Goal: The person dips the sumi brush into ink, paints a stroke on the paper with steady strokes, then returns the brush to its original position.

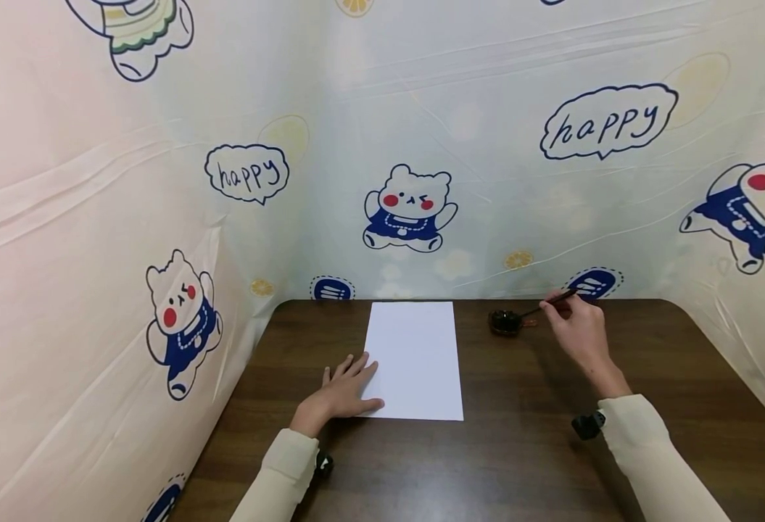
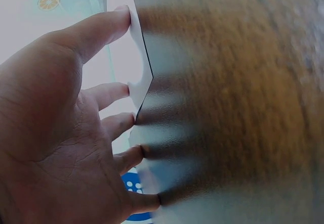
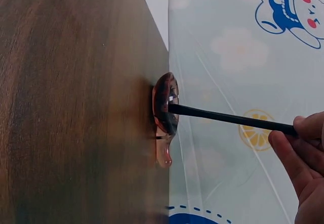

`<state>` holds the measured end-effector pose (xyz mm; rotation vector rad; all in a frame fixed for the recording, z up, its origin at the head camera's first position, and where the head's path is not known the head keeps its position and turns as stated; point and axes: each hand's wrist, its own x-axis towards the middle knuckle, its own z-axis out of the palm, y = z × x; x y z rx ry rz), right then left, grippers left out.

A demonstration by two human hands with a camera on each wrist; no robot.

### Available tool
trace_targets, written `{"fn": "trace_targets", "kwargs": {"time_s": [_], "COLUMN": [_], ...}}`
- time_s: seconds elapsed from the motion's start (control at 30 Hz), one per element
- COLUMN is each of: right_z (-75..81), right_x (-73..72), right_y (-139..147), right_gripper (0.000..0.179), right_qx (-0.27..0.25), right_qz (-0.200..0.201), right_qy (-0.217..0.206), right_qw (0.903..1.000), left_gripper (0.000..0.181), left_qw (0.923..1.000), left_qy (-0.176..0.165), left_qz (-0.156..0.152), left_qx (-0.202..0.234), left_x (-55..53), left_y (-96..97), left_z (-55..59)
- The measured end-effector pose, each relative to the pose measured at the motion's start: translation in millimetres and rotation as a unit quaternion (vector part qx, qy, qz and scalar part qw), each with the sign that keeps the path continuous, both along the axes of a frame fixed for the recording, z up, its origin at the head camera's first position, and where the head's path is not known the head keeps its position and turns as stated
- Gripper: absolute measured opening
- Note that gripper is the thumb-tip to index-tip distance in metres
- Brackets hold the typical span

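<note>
A white sheet of paper [image 1: 415, 362] lies on the table. My left hand [image 1: 343, 391] rests at its lower left with fingers spread; in the left wrist view the left hand [image 2: 66, 118] has its thumb on the paper [image 2: 121, 47] and its outer fingertips on the wood. To the right of the sheet sits a small reddish-brown translucent dish [image 1: 505, 323] with a short handle, dark inside. My right hand [image 1: 581, 330] pinches a thin black brush [image 3: 228, 118] near its upper end. The brush slants down into the dish [image 3: 164, 102], which hides its tip.
The brown wooden table [image 1: 486, 464] ends at a patterned cloth [image 1: 486, 217] hanging behind and along both sides. Black wrist cameras [image 1: 587, 425] sit at both cream sleeves [image 1: 650, 449].
</note>
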<state>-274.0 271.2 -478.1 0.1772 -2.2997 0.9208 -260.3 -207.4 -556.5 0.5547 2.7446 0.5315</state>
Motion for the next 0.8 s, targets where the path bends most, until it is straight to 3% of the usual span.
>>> {"fn": "trace_targets", "kwargs": {"time_s": [0.37, 0.67, 0.8], "right_z": [0.2, -0.7, -1.8], "right_x": [3.6, 6.6, 6.4], "right_y": [-3, -2, -1], "right_gripper": [0.014, 0.015, 0.016], "right_qx": [0.015, 0.001, -0.002], "right_qz": [-0.018, -0.025, -0.026], "right_qy": [-0.021, -0.021, -0.022], "right_qw": [0.9995, 0.9995, 0.9994], "left_gripper": [0.097, 0.092, 0.094], "left_qw": [0.9999, 0.9998, 0.9999], "left_qy": [-0.003, -0.02, -0.012], "left_qz": [-0.003, -0.005, -0.005], "left_qx": [0.011, 0.006, 0.002], "left_x": [3.7, 10.3, 8.7], "left_y": [1.4, 6.2, 5.2], "left_z": [7.3, 25.3, 21.0]}}
